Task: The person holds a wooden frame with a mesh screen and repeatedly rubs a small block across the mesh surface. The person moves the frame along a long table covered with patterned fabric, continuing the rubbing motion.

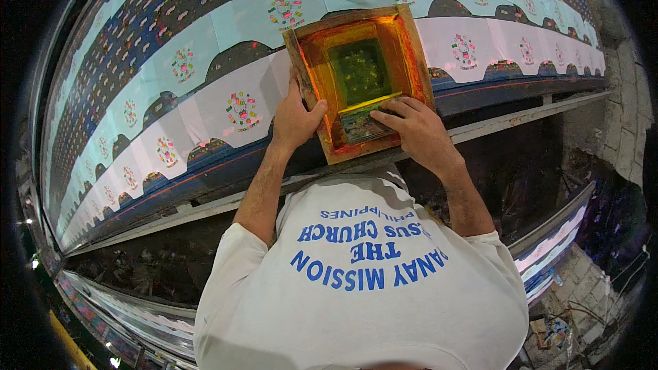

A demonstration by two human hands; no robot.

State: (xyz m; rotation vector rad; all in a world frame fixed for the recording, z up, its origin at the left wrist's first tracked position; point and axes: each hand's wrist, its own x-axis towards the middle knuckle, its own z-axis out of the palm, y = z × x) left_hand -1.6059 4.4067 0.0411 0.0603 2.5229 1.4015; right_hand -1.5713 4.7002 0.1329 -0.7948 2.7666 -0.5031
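Note:
A wooden screen printing frame (418, 62), stained orange and yellow on its inside, lies tilted over the near row of printed cloth pieces. Inside it, a dark green mesh window (359, 67) shows yellow specks. My left hand (297, 118) grips the frame's left side, thumb over the edge. A squeegee (363, 125) with a yellow upper edge and an ink-smeared face rests within the frame's near part. The fingers of my right hand (419, 130) are closed on its right end. The cloth directly under the frame is hidden.
A long table (226, 164) carries rows of white cloth pieces (205, 120) and pale blue cloth pieces (233, 20), bearing small colourful round prints. A metal rail (528, 115) runs along its near edge. Another table with cloth (555, 240) stands at the lower right, beside paving (582, 294).

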